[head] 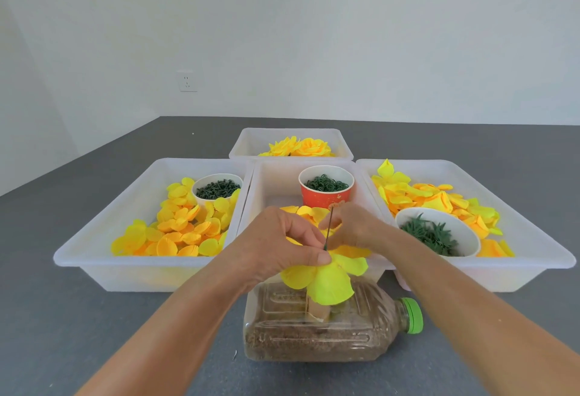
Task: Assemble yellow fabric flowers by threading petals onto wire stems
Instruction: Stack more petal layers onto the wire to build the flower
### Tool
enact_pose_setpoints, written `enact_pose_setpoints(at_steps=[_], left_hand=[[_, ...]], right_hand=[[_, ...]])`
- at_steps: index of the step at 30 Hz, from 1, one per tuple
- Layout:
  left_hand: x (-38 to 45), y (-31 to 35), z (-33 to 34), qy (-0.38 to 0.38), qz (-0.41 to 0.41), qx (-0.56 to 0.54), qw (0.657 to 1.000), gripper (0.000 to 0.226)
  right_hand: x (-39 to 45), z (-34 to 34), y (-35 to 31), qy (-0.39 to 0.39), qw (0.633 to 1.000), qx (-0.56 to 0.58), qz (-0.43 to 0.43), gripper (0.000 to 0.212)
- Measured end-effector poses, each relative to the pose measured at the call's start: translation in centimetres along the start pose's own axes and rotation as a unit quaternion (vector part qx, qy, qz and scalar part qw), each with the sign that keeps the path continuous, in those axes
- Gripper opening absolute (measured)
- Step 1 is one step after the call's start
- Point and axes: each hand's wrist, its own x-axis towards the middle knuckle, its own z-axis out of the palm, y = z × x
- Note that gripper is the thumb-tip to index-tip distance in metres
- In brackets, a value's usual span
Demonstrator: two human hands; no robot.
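Threading is under way above the bottle (329, 329): the left hand (282, 248) pinches the yellow petals (326, 282) on the wire (329, 229), the right hand (354, 226) pinches beside it. Next, probably seating the petals further along.

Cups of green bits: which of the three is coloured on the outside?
The red cup in the middle tray, just behind the hands. The cup in the left tray and the one in the right tray are both plain white.
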Motion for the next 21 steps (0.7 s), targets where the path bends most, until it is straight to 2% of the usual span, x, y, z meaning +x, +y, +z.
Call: enact_pose_setpoints(at_steps=[2, 4, 6, 8, 10, 13, 15, 21], left_hand=[[0.0, 0.0, 0.0, -0.001, -0.003, -0.007, 1.0, 0.017], [0.0, 0.0, 0.0, -0.001, -0.004, -0.009, 1.0, 0.018], [-0.1, 0.1, 0.0, -0.001, -0.004, -0.012, 1.0, 0.019], [-0.1, 0.1, 0.0, 0.0, -0.006, -0.011, 1.0, 0.021], [-0.1, 0.2, 0.0, 0.001, -0.009, -0.012, 1.0, 0.022], [-0.2, 0.3, 0.0, 0.003, -0.014, -0.016, 1.0, 0.024], [-0.2, 0.4, 0.0, 0.0, -0.015, -0.017, 1.0, 0.026], [-0.3, 0.6, -0.1, -0.001, -0.02, -0.008, 1.0, 0.027]], right_hand=[[0.8, 0.7, 0.4, -0.022, 0.994, -0.109, -0.008, 0.047], [1.3, 1.1, 0.4, 0.0, 0.985, -0.172, -0.026, 0.037], [1.6, 1.3, 0.3, 0.032, 0.983, -0.178, -0.041, 0.02], [1.6, 1.1, 0.2, 0.058, 0.986, -0.152, -0.045, 0.02], [1.4, 0.7, 0.5, 0.093, 0.989, -0.107, -0.04, 0.024], [0.8, -0.3, 0.7, 0.176, 0.983, 0.04, -0.032, 0.037], [0.6, -0.8, 0.6, 0.212, 0.968, 0.134, -0.025, 0.031], [-0.2, -1.6, 0.4, 0.24, 0.897, 0.371, 0.004, 0.02]])
